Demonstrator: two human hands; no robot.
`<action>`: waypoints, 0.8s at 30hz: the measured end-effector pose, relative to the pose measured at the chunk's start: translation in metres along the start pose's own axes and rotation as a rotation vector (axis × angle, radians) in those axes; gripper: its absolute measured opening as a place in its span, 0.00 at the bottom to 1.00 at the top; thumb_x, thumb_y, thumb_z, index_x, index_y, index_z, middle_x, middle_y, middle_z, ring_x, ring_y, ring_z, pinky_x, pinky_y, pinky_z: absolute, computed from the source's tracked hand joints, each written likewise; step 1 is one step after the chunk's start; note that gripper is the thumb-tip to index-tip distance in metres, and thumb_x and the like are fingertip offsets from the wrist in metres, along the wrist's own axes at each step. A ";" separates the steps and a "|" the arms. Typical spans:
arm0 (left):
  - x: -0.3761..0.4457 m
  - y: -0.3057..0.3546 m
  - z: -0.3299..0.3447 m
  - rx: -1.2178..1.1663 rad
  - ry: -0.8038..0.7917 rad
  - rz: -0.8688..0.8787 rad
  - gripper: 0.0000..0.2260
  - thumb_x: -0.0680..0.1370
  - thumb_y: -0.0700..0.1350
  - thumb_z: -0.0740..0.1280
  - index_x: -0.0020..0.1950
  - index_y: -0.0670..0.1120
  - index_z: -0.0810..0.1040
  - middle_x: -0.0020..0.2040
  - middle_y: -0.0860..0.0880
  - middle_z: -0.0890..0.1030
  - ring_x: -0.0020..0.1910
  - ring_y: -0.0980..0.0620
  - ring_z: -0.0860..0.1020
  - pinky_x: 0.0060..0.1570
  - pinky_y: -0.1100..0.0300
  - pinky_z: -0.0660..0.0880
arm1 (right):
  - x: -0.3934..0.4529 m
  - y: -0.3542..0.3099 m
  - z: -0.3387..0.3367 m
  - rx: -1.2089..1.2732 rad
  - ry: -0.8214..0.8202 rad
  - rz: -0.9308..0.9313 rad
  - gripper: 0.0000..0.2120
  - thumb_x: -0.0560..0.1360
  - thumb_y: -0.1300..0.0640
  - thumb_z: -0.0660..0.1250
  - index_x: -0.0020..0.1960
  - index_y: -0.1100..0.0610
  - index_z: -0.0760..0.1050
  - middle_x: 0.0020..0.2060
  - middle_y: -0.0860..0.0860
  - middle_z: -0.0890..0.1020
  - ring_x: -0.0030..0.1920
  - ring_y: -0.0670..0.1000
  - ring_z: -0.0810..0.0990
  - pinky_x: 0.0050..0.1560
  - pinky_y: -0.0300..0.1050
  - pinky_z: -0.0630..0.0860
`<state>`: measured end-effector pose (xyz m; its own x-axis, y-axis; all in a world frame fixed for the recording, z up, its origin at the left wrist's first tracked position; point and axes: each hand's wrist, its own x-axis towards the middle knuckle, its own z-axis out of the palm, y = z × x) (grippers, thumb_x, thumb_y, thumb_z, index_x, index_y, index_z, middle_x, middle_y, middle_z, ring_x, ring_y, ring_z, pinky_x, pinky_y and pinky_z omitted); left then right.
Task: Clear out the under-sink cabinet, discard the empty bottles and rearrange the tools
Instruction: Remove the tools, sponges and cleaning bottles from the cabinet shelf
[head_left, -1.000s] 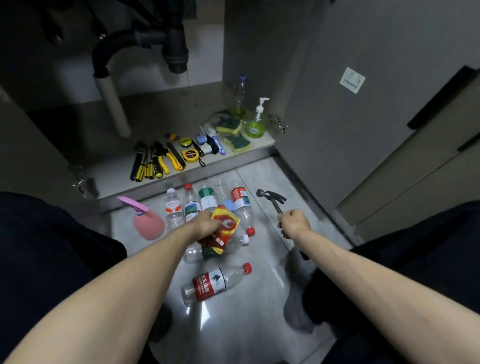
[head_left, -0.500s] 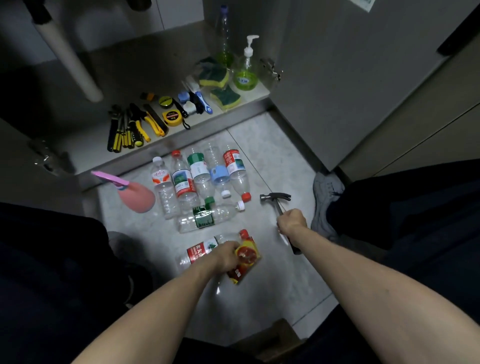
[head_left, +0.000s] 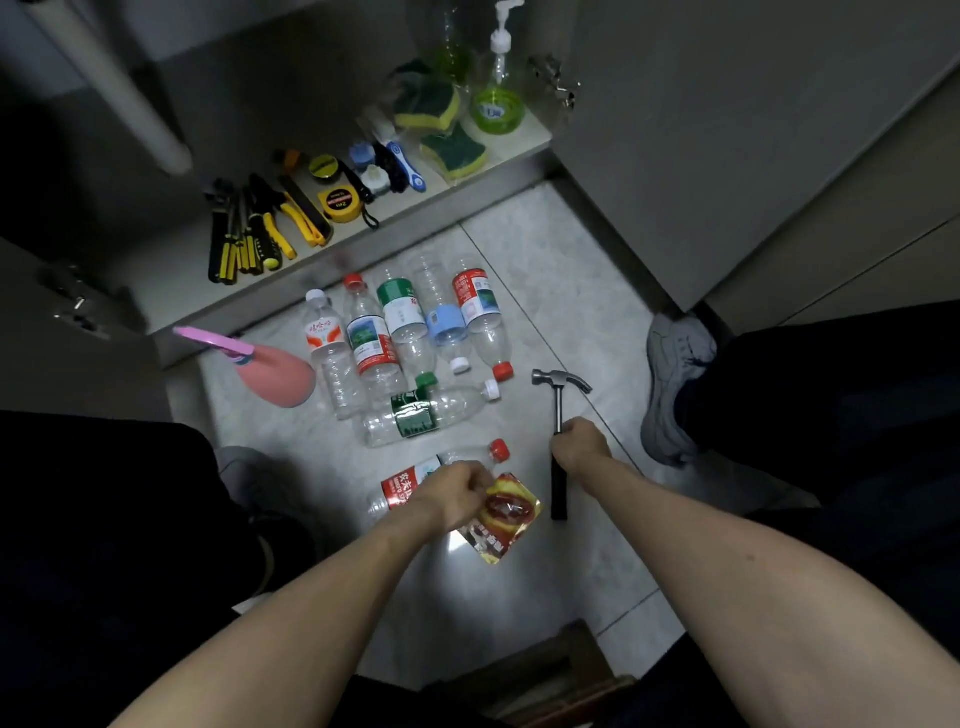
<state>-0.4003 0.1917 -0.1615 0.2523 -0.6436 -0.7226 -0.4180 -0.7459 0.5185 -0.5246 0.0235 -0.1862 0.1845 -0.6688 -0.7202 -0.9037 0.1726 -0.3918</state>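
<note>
My left hand grips a red and yellow snack wrapper just above the floor, over a lying red-label bottle. A hammer lies on the tiles with its head away from me, and my right hand is wrapped round its black handle. Several empty plastic bottles lie side by side in front of the cabinet, with a green-label bottle lying across below them. Yellow and black hand tools and a tape measure lie on the cabinet floor.
A pink spray bottle lies left of the bottles. Sponges, a green soap dispenser and brushes sit at the cabinet's right end. A white drain pipe stands at the back left. My shoe rests at right; a brown box is near me.
My left hand has pulled the wrapper back from the bottle row towards me, down by the red-label bottle. The view has tilted down. My right hand stays on the hammer handle.
</note>
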 end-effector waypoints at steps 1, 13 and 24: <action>0.001 -0.001 -0.005 0.007 0.019 0.012 0.07 0.80 0.46 0.63 0.52 0.52 0.81 0.52 0.52 0.82 0.53 0.50 0.80 0.51 0.59 0.76 | 0.002 -0.003 -0.001 0.009 0.005 -0.006 0.11 0.75 0.62 0.62 0.54 0.61 0.79 0.54 0.58 0.82 0.53 0.59 0.79 0.48 0.42 0.73; 0.007 -0.006 -0.182 -0.040 0.444 0.017 0.10 0.79 0.46 0.62 0.41 0.48 0.79 0.40 0.50 0.83 0.44 0.46 0.81 0.46 0.51 0.79 | 0.011 -0.206 -0.014 0.018 -0.090 -0.504 0.07 0.77 0.63 0.66 0.50 0.57 0.82 0.51 0.56 0.84 0.53 0.57 0.82 0.61 0.55 0.78; 0.031 -0.062 -0.370 0.035 0.807 -0.218 0.10 0.75 0.45 0.65 0.51 0.45 0.83 0.50 0.42 0.84 0.53 0.41 0.81 0.52 0.54 0.78 | 0.015 -0.388 0.027 -0.684 0.025 -0.896 0.10 0.78 0.52 0.61 0.50 0.56 0.79 0.49 0.58 0.81 0.48 0.58 0.78 0.46 0.48 0.74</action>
<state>-0.0434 0.1545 -0.0470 0.8724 -0.4209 -0.2485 -0.3115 -0.8705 0.3810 -0.1608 -0.0340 -0.0603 0.8722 -0.3681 -0.3222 -0.4726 -0.8042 -0.3605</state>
